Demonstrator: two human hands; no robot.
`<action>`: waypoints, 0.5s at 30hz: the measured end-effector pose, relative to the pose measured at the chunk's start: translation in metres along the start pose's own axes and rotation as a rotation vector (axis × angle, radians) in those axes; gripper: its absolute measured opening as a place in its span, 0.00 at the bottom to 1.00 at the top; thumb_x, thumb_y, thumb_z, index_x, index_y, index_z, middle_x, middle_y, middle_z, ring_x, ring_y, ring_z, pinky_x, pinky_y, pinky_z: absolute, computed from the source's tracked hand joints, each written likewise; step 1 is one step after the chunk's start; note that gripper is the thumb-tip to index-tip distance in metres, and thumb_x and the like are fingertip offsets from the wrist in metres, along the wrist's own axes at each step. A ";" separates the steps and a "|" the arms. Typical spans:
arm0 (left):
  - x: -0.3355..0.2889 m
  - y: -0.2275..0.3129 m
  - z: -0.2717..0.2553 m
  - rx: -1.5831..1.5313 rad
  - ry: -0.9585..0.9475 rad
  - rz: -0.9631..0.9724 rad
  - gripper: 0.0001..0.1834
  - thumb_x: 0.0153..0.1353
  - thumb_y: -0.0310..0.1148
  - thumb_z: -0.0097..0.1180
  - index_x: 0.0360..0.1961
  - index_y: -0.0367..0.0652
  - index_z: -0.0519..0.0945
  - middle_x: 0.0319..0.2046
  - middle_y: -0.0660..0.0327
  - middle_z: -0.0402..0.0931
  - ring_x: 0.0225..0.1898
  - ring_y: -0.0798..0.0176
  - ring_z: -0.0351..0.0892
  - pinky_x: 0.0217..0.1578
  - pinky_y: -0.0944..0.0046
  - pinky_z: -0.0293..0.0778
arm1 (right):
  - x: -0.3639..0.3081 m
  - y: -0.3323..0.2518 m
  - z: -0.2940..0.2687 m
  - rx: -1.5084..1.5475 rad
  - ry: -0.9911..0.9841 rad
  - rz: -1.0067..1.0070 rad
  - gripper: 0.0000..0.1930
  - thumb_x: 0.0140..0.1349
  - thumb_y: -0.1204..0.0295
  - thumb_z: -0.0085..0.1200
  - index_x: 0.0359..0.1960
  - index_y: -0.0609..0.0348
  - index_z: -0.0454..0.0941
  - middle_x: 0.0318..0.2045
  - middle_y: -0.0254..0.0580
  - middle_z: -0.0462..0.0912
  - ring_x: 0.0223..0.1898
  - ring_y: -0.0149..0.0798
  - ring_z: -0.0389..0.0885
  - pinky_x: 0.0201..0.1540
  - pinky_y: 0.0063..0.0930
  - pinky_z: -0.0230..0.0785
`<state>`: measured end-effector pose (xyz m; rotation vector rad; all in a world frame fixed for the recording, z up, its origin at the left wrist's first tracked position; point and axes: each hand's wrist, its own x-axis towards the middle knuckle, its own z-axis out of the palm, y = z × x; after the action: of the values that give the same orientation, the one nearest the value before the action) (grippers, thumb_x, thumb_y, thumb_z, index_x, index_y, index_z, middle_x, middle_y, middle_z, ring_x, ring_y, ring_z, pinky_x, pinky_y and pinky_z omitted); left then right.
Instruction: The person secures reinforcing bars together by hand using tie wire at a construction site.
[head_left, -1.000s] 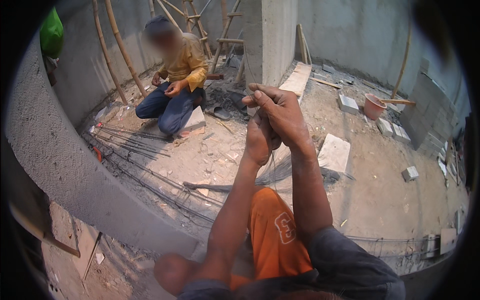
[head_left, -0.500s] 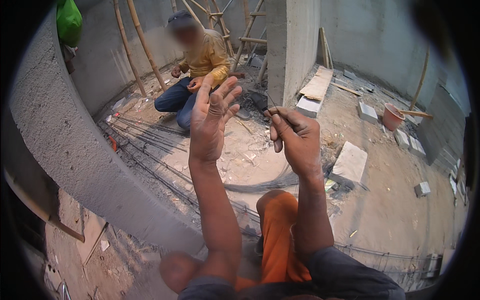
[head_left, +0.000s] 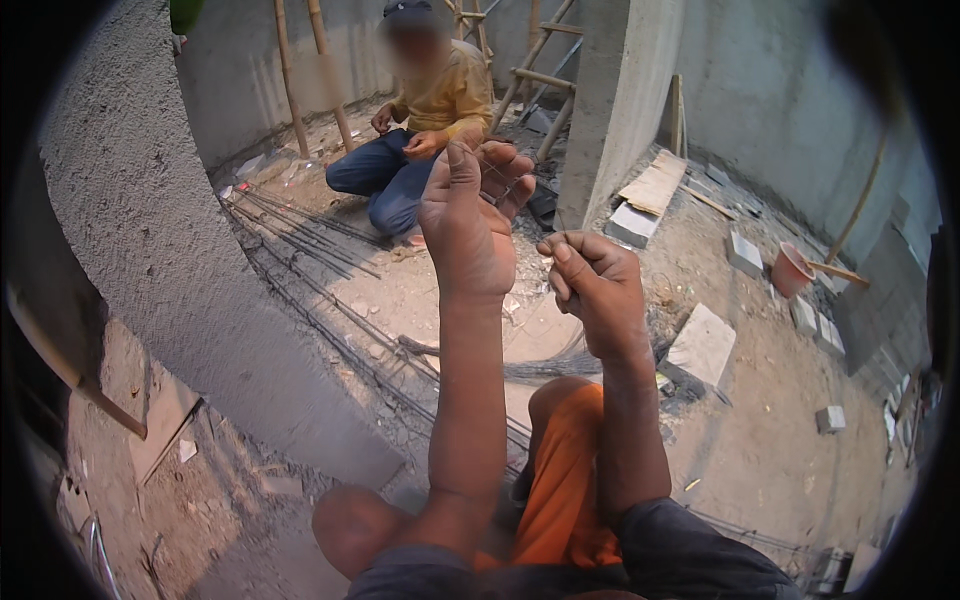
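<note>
My left hand (head_left: 478, 225) is raised in the middle of the view, palm turned inward. Its fingers are half curled and apart, with nothing plainly seen in them. Just right of it and a little lower, my right hand (head_left: 600, 285) is closed in a pinch of thumb and forefinger. A thin wire stood out of this pinch half a second ago; now it hardly shows against the ground. Below my hands a bundle of thin dark wire (head_left: 560, 368) lies on the ground, partly hidden by my left forearm and my orange-clad knee.
A person in a yellow top (head_left: 462, 85) crouches beyond my hands. Steel rods (head_left: 310, 235) lie along a rough concrete beam (head_left: 200, 260) on the left. Right of me are a pale block (head_left: 702, 345), several smaller blocks and a pink bucket (head_left: 791, 270). A concrete column (head_left: 590, 110) stands behind.
The view has shifted slightly. My left hand has come lower and nearer the right one, and its stretched fingers have curled. My right hand keeps its pinch, its fingers slightly more curled.
</note>
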<state>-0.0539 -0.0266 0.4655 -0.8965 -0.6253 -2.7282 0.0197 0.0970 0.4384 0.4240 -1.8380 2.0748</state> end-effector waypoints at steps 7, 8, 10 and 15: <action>-0.006 -0.001 0.016 0.413 0.171 0.411 0.37 0.67 0.30 0.51 0.69 0.40 0.43 0.35 0.53 0.77 0.31 0.63 0.82 0.31 0.67 0.83 | 0.000 0.005 0.016 -0.024 0.006 0.015 0.12 0.67 0.68 0.52 0.39 0.69 0.77 0.17 0.29 0.69 0.17 0.20 0.62 0.19 0.13 0.51; -0.006 -0.001 0.016 0.410 0.178 0.421 0.37 0.66 0.30 0.51 0.69 0.38 0.44 0.35 0.53 0.78 0.31 0.63 0.83 0.31 0.67 0.83 | 0.000 0.004 0.017 -0.028 0.004 0.013 0.12 0.67 0.68 0.52 0.39 0.69 0.77 0.17 0.29 0.69 0.17 0.20 0.62 0.19 0.13 0.51; -0.006 -0.004 0.018 0.401 0.187 0.436 0.36 0.66 0.30 0.52 0.68 0.35 0.46 0.35 0.52 0.79 0.31 0.63 0.83 0.31 0.67 0.83 | 0.001 0.008 0.014 -0.033 0.000 -0.018 0.12 0.67 0.68 0.51 0.40 0.69 0.77 0.17 0.30 0.70 0.17 0.20 0.61 0.18 0.13 0.51; -0.003 -0.005 0.011 0.400 0.172 0.417 0.30 0.65 0.30 0.54 0.63 0.29 0.57 0.33 0.52 0.81 0.31 0.64 0.83 0.32 0.67 0.83 | -0.002 0.005 0.014 -0.070 -0.017 -0.026 0.12 0.68 0.70 0.50 0.43 0.70 0.77 0.18 0.34 0.74 0.14 0.20 0.62 0.15 0.13 0.51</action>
<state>-0.0475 -0.0166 0.4701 -0.6045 -0.8061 -2.1746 0.0192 0.0820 0.4349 0.4468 -1.8984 1.9894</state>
